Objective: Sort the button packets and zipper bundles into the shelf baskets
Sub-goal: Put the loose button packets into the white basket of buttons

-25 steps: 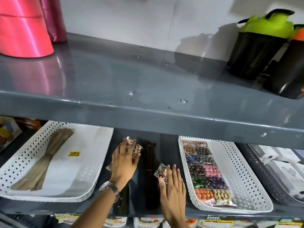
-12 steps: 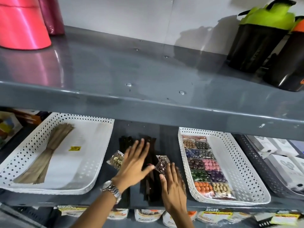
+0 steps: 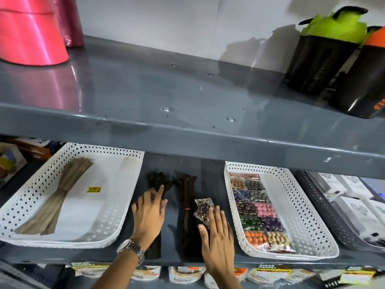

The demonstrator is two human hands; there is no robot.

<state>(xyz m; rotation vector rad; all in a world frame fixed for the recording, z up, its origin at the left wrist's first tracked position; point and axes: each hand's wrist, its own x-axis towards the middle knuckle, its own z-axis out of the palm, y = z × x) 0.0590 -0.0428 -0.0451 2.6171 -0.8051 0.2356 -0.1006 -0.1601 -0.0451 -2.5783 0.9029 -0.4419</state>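
On the lower shelf (image 3: 173,243), between two white perforated baskets, lie two dark zipper bundles side by side, long and thin, running from near to far. The right bundle (image 3: 187,207) is dark brown with a small red tie round its middle; the left bundle (image 3: 155,180) looks black. A small clear button packet (image 3: 203,208) filled with dark reddish buttons lies just right of the brown bundle. The left basket (image 3: 116,209) holds a tan zipper bundle (image 3: 56,203) and a yellow tag. The right basket (image 3: 291,205) holds rows of button packets (image 3: 258,213) in many colours.

The left hand (image 3: 149,213) lies over the black bundle, fingers loosely spread, forefinger pointing far; whether its grip closes on anything I cannot tell. The right hand (image 3: 218,236) lies flat and open, fingertips touching the near edge of the packet.
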